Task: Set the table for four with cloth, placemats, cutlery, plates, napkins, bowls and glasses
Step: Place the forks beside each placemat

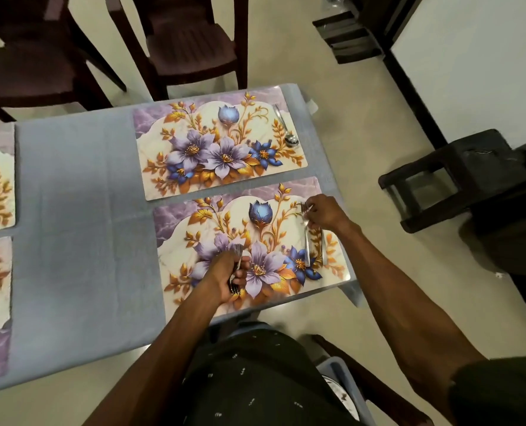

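Nearest, left hand (pixel 229 272) grips a spare cutlery bundle (pixel 236 273) over the near placemat (pixel 225 238), keeping stock ready; right hand (pixel 324 212) pinches a fork (pixel 305 238), aligning it at the mat's right edge.

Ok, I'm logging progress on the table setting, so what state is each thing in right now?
Cloth: spread flat on the table.
Far placemat: flat, with a spoon on its right end.
Near placemat: flat, partly set.
Fork: pinched by the right hand, resting on the near placemat.
Cutlery bundle: gripped in the left hand.
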